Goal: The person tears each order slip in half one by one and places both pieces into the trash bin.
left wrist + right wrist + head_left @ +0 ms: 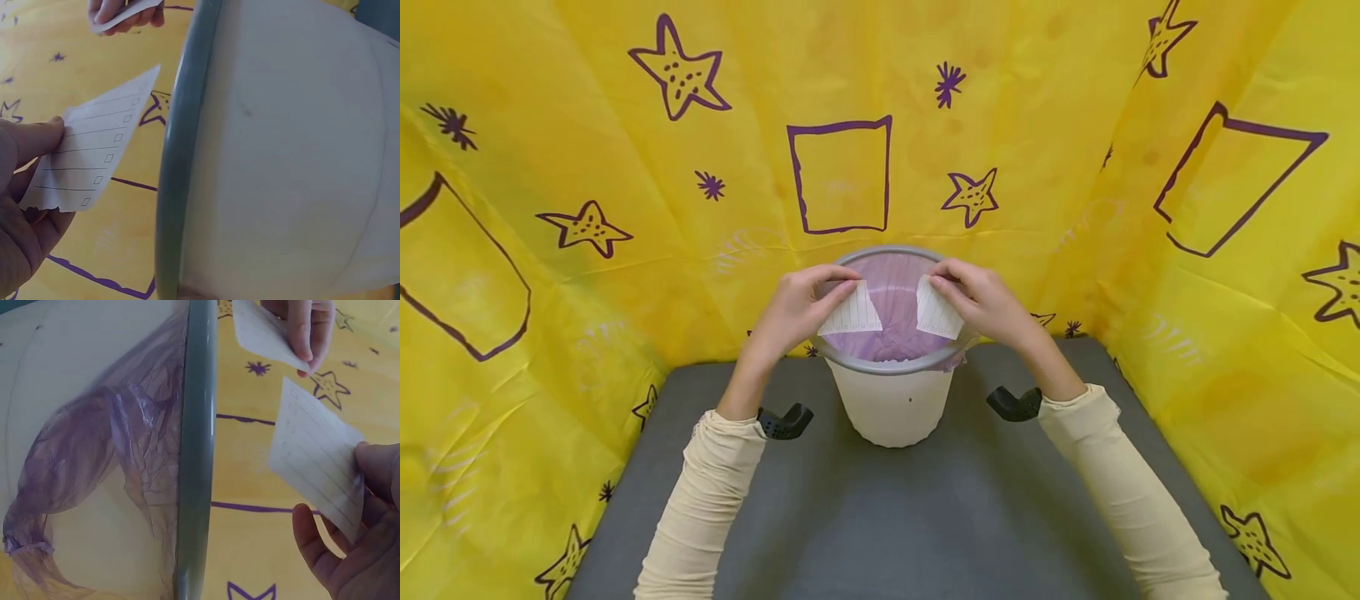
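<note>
My left hand (805, 304) pinches a torn piece of lined paper (856, 312) between thumb and fingers. In the left wrist view this piece (94, 147) shows ruled lines, a row of small checkboxes and a ragged edge. Opposite it, my right hand (981, 300) pinches a second lined paper piece (937, 310), also seen as a paper piece (319, 456) in the right wrist view. The two pieces are apart. Both are held over the mouth of a white trash bin (891, 404) with a grey rim (880, 365) and a purple bag (895, 287) lining it.
The bin stands on a dark grey table (880, 517). Part of the purple bag (75, 456) hangs knotted outside the rim. Yellow cloth (842, 75) with purple drawings encloses the back and sides. A black wrist mount (786, 422) sits on each forearm.
</note>
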`<state>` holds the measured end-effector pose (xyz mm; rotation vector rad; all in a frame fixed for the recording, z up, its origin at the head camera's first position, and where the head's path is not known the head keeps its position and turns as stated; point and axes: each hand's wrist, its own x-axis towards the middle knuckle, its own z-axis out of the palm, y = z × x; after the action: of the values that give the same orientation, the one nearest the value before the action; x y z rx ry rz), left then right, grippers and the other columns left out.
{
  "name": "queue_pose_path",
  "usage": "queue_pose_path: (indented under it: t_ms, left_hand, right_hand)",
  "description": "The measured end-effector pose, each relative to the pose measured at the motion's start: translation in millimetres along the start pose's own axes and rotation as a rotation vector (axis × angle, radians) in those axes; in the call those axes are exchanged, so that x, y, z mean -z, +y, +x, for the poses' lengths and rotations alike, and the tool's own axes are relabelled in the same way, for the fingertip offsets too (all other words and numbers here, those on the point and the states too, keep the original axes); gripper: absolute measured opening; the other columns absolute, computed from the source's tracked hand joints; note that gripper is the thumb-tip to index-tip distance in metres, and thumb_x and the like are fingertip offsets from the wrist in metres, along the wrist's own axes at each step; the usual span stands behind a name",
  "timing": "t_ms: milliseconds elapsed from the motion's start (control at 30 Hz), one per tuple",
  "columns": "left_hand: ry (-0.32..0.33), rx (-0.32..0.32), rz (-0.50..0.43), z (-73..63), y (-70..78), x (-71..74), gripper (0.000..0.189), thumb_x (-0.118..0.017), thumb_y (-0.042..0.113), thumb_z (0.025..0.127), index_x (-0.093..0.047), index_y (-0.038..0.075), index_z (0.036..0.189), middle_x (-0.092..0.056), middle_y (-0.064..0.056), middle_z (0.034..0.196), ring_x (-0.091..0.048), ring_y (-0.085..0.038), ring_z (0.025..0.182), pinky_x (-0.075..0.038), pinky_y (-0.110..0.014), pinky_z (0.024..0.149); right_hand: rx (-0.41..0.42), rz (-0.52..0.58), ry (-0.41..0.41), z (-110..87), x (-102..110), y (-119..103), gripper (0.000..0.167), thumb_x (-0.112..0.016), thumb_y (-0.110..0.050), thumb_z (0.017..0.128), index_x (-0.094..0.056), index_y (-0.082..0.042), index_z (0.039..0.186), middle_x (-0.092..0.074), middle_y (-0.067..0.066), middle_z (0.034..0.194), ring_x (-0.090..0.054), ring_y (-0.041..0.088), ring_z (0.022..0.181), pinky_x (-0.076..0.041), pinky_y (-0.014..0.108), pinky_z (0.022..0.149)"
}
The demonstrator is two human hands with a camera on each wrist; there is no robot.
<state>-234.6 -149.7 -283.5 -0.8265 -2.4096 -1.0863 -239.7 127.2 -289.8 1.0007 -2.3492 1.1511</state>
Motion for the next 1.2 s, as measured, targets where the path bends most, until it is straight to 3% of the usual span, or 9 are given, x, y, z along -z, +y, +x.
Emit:
queue_pose_path:
  t_ms: [100, 367, 533, 700, 867, 1100, 1200]
  left_hand:
    - [-0.015, 0.032, -0.001, 6.3, -6.1, -4.3, 0.019, -0.065, 0.016, 0.093, -0.073, 0.008, 0.109, -0.073, -0.009, 0.109, -0.067, -0.021, 0.104, -0.056, -0.034, 0.082]
    - [-0.068, 0.113, 0.004, 11.8, -25.8, -16.5, 0.021, -0.065, 0.017, 0.093, -0.072, 0.008, 0.111, -0.072, -0.009, 0.112, -0.066, -0.022, 0.106, -0.055, -0.035, 0.085]
    - [-0.086, 0.128, -0.006, 13.4, -32.4, -22.2, 0.021, -0.065, 0.017, 0.093, -0.072, 0.007, 0.111, -0.072, -0.011, 0.112, -0.067, -0.024, 0.106, -0.055, -0.038, 0.089]
    - [-0.1, 0.126, 0.125, 15.7, -43.1, -26.3, 0.027, -0.063, 0.017, 0.095, -0.067, 0.002, 0.117, -0.069, -0.015, 0.114, -0.062, -0.031, 0.108, -0.049, -0.043, 0.098]
    - [-0.033, 0.144, 0.251, 11.6, -50.0, -24.8, 0.034, -0.062, 0.021, 0.095, -0.063, 0.001, 0.123, -0.065, -0.018, 0.125, -0.052, -0.037, 0.121, -0.038, -0.048, 0.108]
    - [0.097, 0.132, 0.242, -0.1, -39.0, -12.0, 0.04, -0.064, 0.027, 0.094, -0.06, 0.003, 0.126, -0.062, -0.016, 0.128, -0.049, -0.037, 0.124, -0.037, -0.05, 0.109]
    - [0.173, 0.087, 0.234, -18.1, -33.3, -11.3, 0.041, -0.065, 0.026, 0.094, -0.059, 0.003, 0.127, -0.061, -0.016, 0.131, -0.049, -0.037, 0.125, -0.036, -0.05, 0.11]
  right_hand:
    - [-0.008, -0.017, -0.017, 5.7, -3.3, 3.7, 0.013, -0.057, -0.009, 0.097, -0.066, 0.001, 0.101, -0.067, 0.012, 0.09, -0.054, 0.017, 0.074, -0.045, 0.019, 0.065]
    - [-0.013, -0.021, -0.059, 12.4, -15.1, 16.7, 0.011, -0.059, -0.008, 0.096, -0.065, 0.001, 0.098, -0.063, 0.012, 0.085, -0.05, 0.017, 0.073, -0.043, 0.021, 0.065]
    - [-0.025, -0.027, -0.089, 14.8, -21.4, 24.0, 0.01, -0.059, -0.008, 0.095, -0.066, 0.001, 0.097, -0.064, 0.013, 0.087, -0.051, 0.019, 0.077, -0.045, 0.024, 0.068]
    - [-0.066, -0.053, -0.115, 15.4, -24.5, 30.0, 0.016, -0.059, -0.01, 0.096, -0.065, 0.002, 0.105, -0.067, 0.015, 0.098, -0.059, 0.025, 0.091, -0.051, 0.038, 0.085]
    - [-0.093, -0.123, -0.079, 11.9, -23.0, 36.0, 0.025, -0.058, -0.012, 0.097, -0.06, 0.005, 0.115, -0.063, 0.021, 0.115, -0.057, 0.035, 0.112, -0.044, 0.048, 0.103]
    - [-0.102, -0.261, 0.0, 3.3, -9.2, 31.1, 0.031, -0.063, -0.017, 0.094, -0.06, 0.003, 0.118, -0.061, 0.021, 0.122, -0.053, 0.036, 0.12, -0.04, 0.049, 0.108]
    - [-0.06, -0.36, 0.072, -13.7, -4.9, 25.2, 0.033, -0.067, -0.02, 0.092, -0.062, 0.001, 0.116, -0.061, 0.02, 0.125, -0.053, 0.037, 0.121, -0.039, 0.053, 0.108]
